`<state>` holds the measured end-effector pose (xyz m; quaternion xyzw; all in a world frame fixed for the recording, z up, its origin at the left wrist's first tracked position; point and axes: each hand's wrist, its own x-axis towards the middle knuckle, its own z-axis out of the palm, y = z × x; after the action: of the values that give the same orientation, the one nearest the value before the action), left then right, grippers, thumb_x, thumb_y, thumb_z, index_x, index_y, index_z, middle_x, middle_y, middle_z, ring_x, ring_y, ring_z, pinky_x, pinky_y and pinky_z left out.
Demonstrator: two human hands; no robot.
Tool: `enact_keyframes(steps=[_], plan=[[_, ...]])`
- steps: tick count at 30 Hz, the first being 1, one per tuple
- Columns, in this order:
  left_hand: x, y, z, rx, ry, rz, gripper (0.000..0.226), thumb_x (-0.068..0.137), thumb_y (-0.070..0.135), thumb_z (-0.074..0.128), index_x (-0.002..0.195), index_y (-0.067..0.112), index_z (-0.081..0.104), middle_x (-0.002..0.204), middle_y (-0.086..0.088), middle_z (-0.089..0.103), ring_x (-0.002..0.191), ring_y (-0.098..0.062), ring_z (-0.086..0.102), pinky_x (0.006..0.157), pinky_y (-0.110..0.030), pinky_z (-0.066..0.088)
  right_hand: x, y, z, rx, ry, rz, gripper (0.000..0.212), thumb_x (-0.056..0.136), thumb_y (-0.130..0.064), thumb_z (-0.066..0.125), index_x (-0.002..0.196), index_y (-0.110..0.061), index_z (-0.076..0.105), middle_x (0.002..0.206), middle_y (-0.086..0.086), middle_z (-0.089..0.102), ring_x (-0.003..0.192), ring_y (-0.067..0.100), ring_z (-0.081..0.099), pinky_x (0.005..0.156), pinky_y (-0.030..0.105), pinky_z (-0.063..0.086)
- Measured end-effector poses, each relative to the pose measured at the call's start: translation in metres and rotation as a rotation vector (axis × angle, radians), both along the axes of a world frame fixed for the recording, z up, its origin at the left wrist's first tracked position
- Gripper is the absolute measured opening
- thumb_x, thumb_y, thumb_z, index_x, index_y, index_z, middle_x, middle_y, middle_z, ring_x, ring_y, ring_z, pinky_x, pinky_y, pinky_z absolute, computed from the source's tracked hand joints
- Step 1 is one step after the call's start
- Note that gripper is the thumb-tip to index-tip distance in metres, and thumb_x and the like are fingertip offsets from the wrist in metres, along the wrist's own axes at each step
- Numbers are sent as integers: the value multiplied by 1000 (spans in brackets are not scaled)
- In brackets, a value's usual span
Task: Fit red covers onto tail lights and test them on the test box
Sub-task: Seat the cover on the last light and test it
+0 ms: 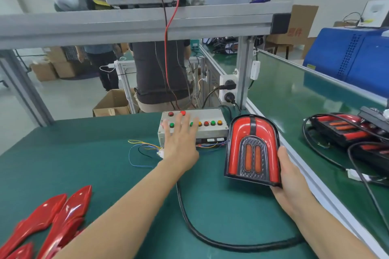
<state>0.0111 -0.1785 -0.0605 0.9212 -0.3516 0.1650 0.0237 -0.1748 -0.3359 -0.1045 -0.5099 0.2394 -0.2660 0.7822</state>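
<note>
Left hand (181, 143), fingers spread, presses test box (210, 130) buttons; right hand (292, 178) grips tail light (252, 149), whose taut cable (189, 216) risks unplugging.

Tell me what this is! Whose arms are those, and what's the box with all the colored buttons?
The picture comes from a camera on a worker's head, so you see that person's own arms. The left hand reaches with straight fingers over the test box, a grey box with red, green and orange buttons. The right hand holds a tail light, the red lamp from the back of a vehicle, tilted up on the green table. A thick black cable lies on the table. Spare red covers lie at the lower left, and more tail lights wait on the right.
</note>
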Motion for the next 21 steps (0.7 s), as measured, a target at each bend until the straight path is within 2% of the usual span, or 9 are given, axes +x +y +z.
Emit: enact_keyframes(steps=[3,6,12,18,21], plan=[[-11,-29,-2,14,122,-74,89,79,15,53,150,30,2,159,-7,-5,145,-30,-10,110,-59,-11,-1,0,1,-13,5,17,56,83,-62,41,118,-26,65,109,1,74,97,15,71,75,32,52],[-14,-48,1,1,209,-42,86,80,16,53,150,33,5,159,-8,-6,145,-33,-11,110,-61,-12,-2,1,1,-33,-2,30,54,84,-62,40,117,-28,65,109,0,74,98,15,71,75,33,52],[-16,-53,-3,-80,227,114,90,76,33,60,148,36,6,158,-12,-10,142,-43,-16,106,-65,-13,-1,3,3,-35,-6,50,53,88,-60,38,120,-27,64,111,2,73,100,16,70,78,33,52],[-13,-48,-4,28,302,192,90,79,52,55,148,42,-3,156,-13,-21,139,-51,-16,101,-73,-10,-1,5,5,-26,-7,40,55,86,-60,41,118,-22,65,108,3,74,97,16,71,64,20,57],[-14,-49,1,44,332,180,89,78,49,54,146,46,-3,157,-11,-21,139,-50,-15,99,-75,-10,-1,6,7,-42,-2,50,56,85,-61,40,119,-24,64,109,3,74,99,17,71,72,27,56]])
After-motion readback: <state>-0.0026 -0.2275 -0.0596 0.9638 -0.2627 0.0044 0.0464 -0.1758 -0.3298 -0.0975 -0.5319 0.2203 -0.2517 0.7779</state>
